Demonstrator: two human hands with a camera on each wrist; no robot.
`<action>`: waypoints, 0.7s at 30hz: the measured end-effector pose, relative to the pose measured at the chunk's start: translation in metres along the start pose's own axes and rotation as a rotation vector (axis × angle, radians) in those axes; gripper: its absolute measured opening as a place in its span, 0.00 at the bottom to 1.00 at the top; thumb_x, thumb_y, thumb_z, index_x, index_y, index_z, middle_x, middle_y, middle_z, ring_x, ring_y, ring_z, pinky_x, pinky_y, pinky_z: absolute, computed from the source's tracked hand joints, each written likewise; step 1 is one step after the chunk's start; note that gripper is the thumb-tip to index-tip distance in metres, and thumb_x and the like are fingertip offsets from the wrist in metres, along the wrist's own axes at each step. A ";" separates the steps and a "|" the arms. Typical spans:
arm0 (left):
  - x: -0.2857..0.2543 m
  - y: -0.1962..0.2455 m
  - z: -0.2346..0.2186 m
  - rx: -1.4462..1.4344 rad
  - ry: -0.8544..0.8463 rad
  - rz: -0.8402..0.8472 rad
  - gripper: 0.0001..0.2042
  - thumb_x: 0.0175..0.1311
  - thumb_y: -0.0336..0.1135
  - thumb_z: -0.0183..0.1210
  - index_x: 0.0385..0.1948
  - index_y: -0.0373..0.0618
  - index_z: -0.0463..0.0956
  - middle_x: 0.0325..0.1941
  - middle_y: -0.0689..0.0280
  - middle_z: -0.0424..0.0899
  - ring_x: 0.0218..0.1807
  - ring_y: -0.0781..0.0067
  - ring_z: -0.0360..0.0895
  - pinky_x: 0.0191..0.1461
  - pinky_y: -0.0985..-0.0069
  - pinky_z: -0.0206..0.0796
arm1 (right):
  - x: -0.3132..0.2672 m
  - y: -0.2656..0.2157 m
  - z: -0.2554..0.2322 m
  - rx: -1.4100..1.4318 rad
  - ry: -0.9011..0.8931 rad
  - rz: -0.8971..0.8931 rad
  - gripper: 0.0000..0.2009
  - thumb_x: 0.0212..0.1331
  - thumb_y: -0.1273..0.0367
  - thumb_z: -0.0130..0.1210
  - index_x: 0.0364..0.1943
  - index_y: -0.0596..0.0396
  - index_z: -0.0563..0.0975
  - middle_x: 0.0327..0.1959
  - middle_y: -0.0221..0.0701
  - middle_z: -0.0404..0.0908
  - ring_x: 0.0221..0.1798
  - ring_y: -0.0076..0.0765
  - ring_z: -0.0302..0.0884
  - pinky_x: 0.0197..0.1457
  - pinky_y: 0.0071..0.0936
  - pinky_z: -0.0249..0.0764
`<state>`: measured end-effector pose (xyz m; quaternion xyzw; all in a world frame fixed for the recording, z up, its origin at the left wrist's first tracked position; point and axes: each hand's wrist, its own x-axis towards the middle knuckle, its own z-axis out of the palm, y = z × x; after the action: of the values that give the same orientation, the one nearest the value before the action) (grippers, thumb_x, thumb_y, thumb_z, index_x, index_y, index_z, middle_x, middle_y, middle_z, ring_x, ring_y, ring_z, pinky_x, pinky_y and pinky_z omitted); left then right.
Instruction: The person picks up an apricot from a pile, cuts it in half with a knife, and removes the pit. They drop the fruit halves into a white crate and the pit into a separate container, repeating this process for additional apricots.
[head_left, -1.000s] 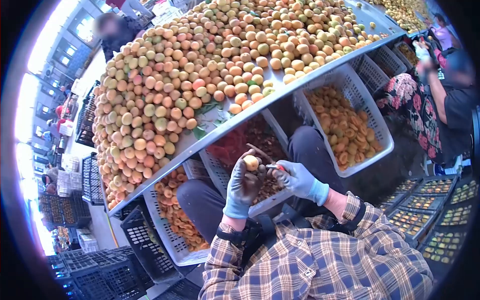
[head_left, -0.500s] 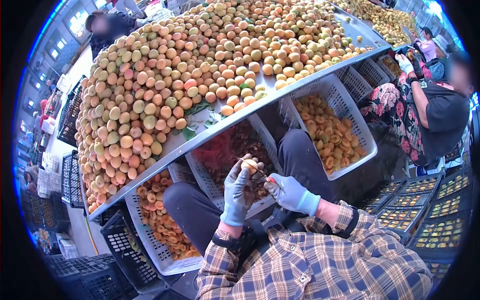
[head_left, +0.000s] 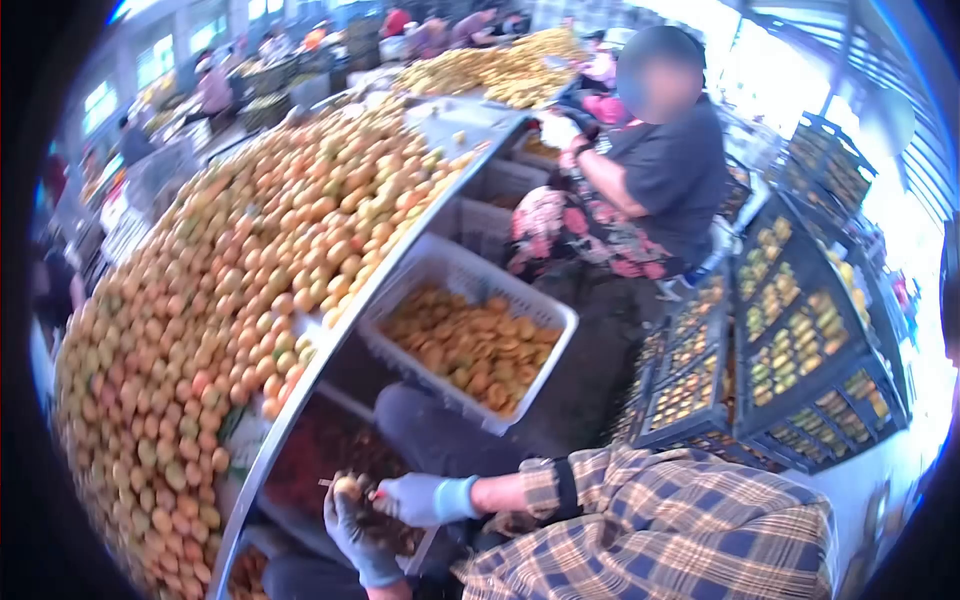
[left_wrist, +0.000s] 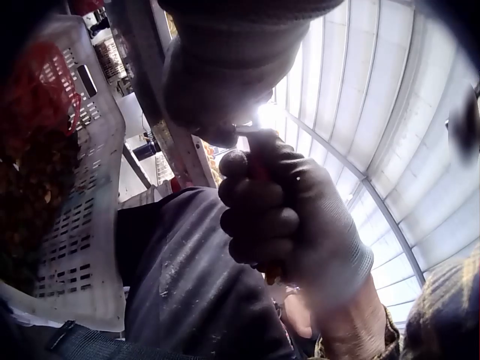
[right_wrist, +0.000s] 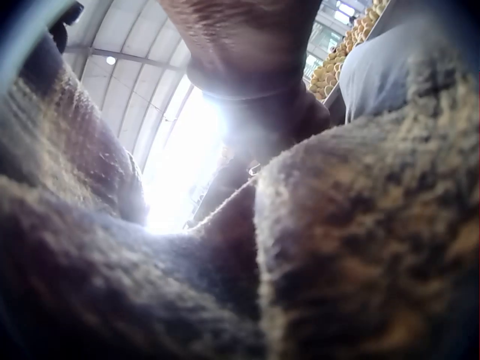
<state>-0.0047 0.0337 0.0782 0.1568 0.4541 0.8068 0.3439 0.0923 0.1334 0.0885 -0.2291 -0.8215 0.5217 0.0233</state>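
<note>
In the head view my left hand, in a grey glove with dark, stained fingers, holds a pale orange apricot. My gloved right hand sits against it and grips a small knife by its red handle. From the left wrist, the right hand shows with its fingers curled round the handle, just below the left hand. A short bright piece of the blade shows between the two hands. Glove fabric fills most of the right wrist view and hides the apricot.
A metal-edged table heaped with whole apricots runs along the left. Below it stands a white crate of halved apricots. Another person sits beyond it. Dark crates of fruit stand at the right.
The head view has swung right, shifting the table and hands leftward and downward in it. The knife has come from beside the apricot to against it, while both hands keep their holds.
</note>
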 end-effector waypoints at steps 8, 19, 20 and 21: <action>-0.007 0.003 0.000 -0.209 -0.005 -0.144 0.13 0.69 0.42 0.52 0.45 0.41 0.72 0.41 0.63 0.78 0.45 0.69 0.76 0.52 0.70 0.68 | 0.004 0.004 0.015 0.011 0.036 0.019 0.18 0.67 0.57 0.43 0.40 0.60 0.73 0.31 0.50 0.79 0.37 0.61 0.76 0.38 0.47 0.66; 0.005 -0.025 -0.032 -0.417 0.010 -0.272 0.18 0.68 0.47 0.52 0.47 0.42 0.72 0.42 0.60 0.80 0.45 0.67 0.77 0.51 0.69 0.70 | -0.002 -0.005 0.019 -0.012 0.017 0.066 0.18 0.66 0.58 0.45 0.39 0.63 0.73 0.31 0.52 0.79 0.37 0.60 0.77 0.39 0.48 0.68; 0.003 -0.026 -0.027 -0.387 0.006 -0.263 0.19 0.68 0.49 0.51 0.46 0.42 0.72 0.42 0.60 0.80 0.46 0.66 0.76 0.52 0.67 0.69 | -0.001 -0.008 0.016 -0.042 0.015 0.093 0.19 0.66 0.58 0.45 0.39 0.63 0.73 0.31 0.52 0.79 0.36 0.60 0.77 0.39 0.48 0.67; 0.002 -0.023 -0.026 -0.389 -0.019 -0.251 0.18 0.69 0.47 0.50 0.48 0.41 0.72 0.43 0.60 0.79 0.48 0.66 0.75 0.54 0.68 0.68 | 0.003 -0.007 0.018 -0.030 0.042 0.075 0.18 0.66 0.58 0.45 0.39 0.63 0.74 0.32 0.52 0.80 0.37 0.60 0.77 0.39 0.48 0.68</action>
<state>-0.0109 0.0273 0.0446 0.0372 0.3028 0.8286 0.4694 0.0826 0.1172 0.0862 -0.2710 -0.8193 0.5050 0.0179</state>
